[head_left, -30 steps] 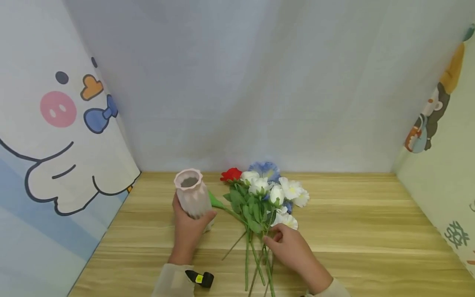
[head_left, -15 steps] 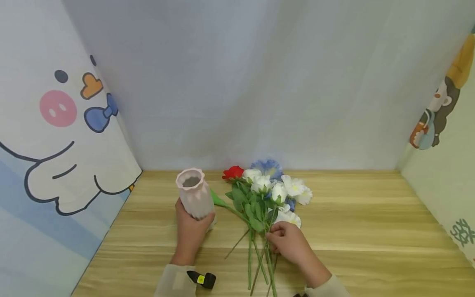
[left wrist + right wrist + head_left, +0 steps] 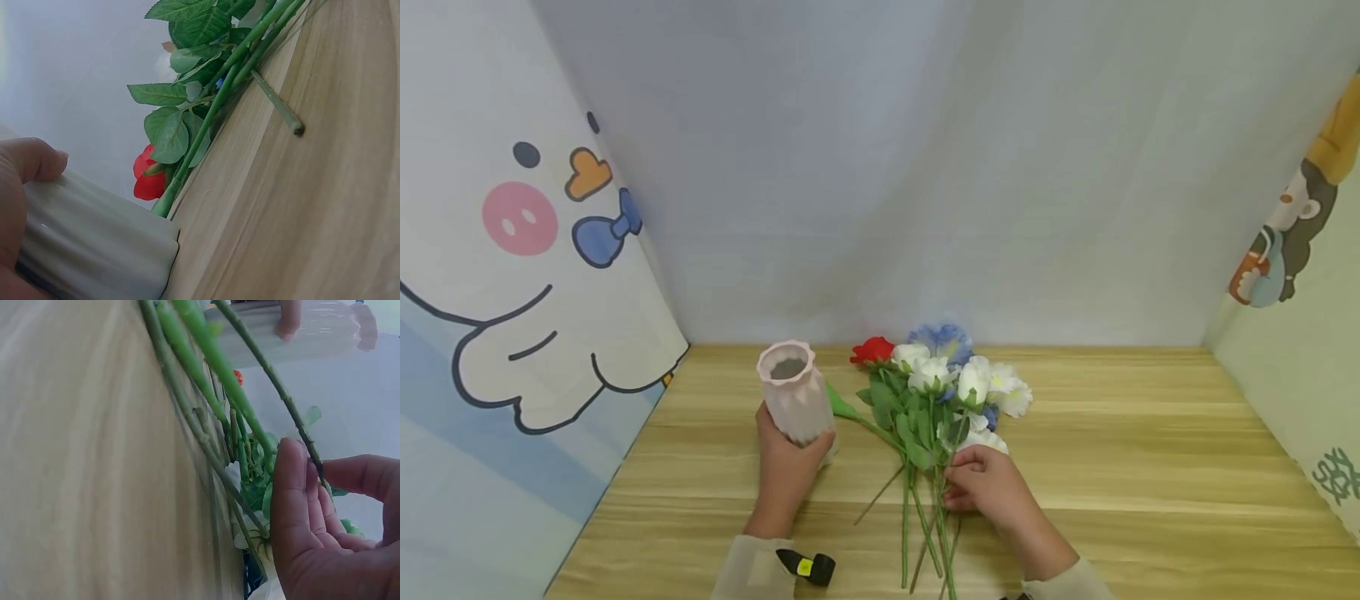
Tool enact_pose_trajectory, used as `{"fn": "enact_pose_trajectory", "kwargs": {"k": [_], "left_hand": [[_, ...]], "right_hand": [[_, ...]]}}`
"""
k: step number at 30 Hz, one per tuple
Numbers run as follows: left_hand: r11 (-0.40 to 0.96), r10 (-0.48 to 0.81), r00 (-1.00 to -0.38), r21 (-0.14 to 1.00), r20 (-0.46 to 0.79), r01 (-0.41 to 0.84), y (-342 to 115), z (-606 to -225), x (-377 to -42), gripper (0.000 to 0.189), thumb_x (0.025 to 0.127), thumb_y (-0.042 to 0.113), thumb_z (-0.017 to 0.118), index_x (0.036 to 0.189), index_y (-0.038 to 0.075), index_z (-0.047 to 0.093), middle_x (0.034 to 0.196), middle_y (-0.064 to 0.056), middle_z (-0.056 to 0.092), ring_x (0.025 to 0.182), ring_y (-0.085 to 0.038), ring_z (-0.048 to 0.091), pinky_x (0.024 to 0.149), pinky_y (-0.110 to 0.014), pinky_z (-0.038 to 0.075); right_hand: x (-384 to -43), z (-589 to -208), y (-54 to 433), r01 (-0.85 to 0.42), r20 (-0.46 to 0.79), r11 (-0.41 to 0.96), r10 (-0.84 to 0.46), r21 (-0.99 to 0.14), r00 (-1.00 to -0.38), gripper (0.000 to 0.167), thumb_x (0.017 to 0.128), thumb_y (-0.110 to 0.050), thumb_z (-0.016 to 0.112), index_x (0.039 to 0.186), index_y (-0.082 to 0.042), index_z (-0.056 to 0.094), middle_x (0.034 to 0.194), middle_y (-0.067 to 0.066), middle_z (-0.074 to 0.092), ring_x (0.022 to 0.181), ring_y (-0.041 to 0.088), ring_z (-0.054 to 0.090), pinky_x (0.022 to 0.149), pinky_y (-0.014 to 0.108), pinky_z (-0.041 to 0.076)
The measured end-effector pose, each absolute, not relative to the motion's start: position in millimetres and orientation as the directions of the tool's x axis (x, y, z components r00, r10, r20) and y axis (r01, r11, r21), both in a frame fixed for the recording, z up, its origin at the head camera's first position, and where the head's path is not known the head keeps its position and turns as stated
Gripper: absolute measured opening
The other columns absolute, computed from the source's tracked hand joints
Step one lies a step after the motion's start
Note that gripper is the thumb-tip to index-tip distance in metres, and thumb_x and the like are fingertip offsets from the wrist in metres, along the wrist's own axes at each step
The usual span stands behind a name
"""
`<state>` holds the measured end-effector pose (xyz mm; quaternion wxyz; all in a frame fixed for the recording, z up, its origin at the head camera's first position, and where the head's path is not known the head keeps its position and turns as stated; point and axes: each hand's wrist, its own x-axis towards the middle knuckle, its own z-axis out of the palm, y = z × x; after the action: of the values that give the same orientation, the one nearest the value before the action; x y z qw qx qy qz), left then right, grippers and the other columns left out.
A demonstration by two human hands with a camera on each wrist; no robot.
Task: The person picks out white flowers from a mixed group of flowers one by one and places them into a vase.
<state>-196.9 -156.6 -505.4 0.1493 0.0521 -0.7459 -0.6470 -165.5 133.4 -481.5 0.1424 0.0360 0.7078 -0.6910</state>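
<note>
My left hand [image 3: 786,467] grips a pale pink vase [image 3: 797,408] with a scalloped rim, its mouth facing up. In the left wrist view the ribbed base of the vase [image 3: 100,244] meets the wooden tabletop. Between thumb and fingertips, my right hand [image 3: 988,492] pinches a thin dark green flower stem [image 3: 275,381], which stands apart from the thicker stems lying by it. A white rosebud [image 3: 973,382] rises above this hand. Around it lie white roses [image 3: 931,373], a red rose [image 3: 872,350], a blue flower [image 3: 943,342] and white open flowers [image 3: 1011,392].
Crossed green stems [image 3: 905,533] stretch toward the front of the wooden table [image 3: 1120,433]. A green bud [image 3: 838,403] lies right beside the vase. Behind the table hangs a grey curtain [image 3: 925,167], with printed cartoon sheets [image 3: 520,333] at the sides. A black strap end shows on the left sleeve [image 3: 756,571].
My right hand has taken a stem between thumb and fingers and shifted slightly right. The white rosebud has risen a little, up and right. My left hand still holds the vase.
</note>
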Motion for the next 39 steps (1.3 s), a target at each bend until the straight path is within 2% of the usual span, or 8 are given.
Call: {"fn": "enact_pose_trajectory", "kwargs": {"k": [7,14,19,29,39], "left_hand": [[0.16,-0.268,-0.951,0.981,0.153,0.113,-156,-504,-196,0.103,0.084,0.007,0.082,0.16,0.013,0.012,0.14,-0.019,0.038,0.12,-0.035,0.044,0.099,-0.054,0.038],[0.155,-0.263,-0.951,0.98,0.162,0.124,-154,-507,-199,0.102,0.082,0.003,0.082,0.159,0.014,0.016,0.137,-0.017,0.041,0.118,-0.033,0.046,0.099,-0.052,0.039],[0.157,-0.263,-0.951,0.98,0.162,0.124,-152,-506,-198,0.103,0.082,0.004,0.082,0.159,0.015,0.015,0.136,-0.017,0.041,0.117,-0.034,0.047,0.098,-0.052,0.039],[0.17,-0.257,-0.954,0.979,0.156,0.114,-155,-504,-197,0.103,0.083,0.006,0.082,0.16,0.014,0.013,0.139,-0.018,0.04,0.12,-0.035,0.046,0.101,-0.054,0.038],[0.181,-0.257,-0.949,0.974,0.183,0.138,-158,-505,-196,0.102,0.084,0.005,0.082,0.16,0.013,0.014,0.138,-0.018,0.041,0.119,-0.034,0.047,0.1,-0.054,0.038]], "right_hand": [[-164,-476,135,0.231,-0.223,-0.035,-0.155,-0.972,-0.962,0.02,0.097,0.003,0.059,0.114,0.011,0.052,0.09,0.016,0.065,0.073,0.025,0.068,0.071,0.038,0.061],[-161,-464,136,0.176,-0.163,-0.082,-0.143,-0.981,-0.976,0.025,0.099,0.003,0.06,0.121,0.012,0.049,0.096,0.016,0.062,0.083,0.025,0.066,0.074,0.039,0.061],[-158,-457,136,0.13,-0.115,-0.111,-0.132,-0.985,-0.985,0.027,0.099,0.005,0.061,0.121,0.011,0.047,0.097,0.014,0.058,0.085,0.024,0.064,0.076,0.041,0.061],[-164,-437,131,0.039,-0.025,-0.126,-0.112,-0.991,-0.993,0.031,0.098,0.006,0.061,0.125,0.011,0.046,0.105,0.016,0.055,0.09,0.023,0.063,0.078,0.043,0.06],[-178,-420,123,-0.074,0.087,-0.127,-0.093,-0.989,-0.992,0.026,0.101,0.003,0.061,0.123,0.008,0.048,0.108,0.019,0.055,0.09,0.025,0.065,0.079,0.047,0.06]]}}
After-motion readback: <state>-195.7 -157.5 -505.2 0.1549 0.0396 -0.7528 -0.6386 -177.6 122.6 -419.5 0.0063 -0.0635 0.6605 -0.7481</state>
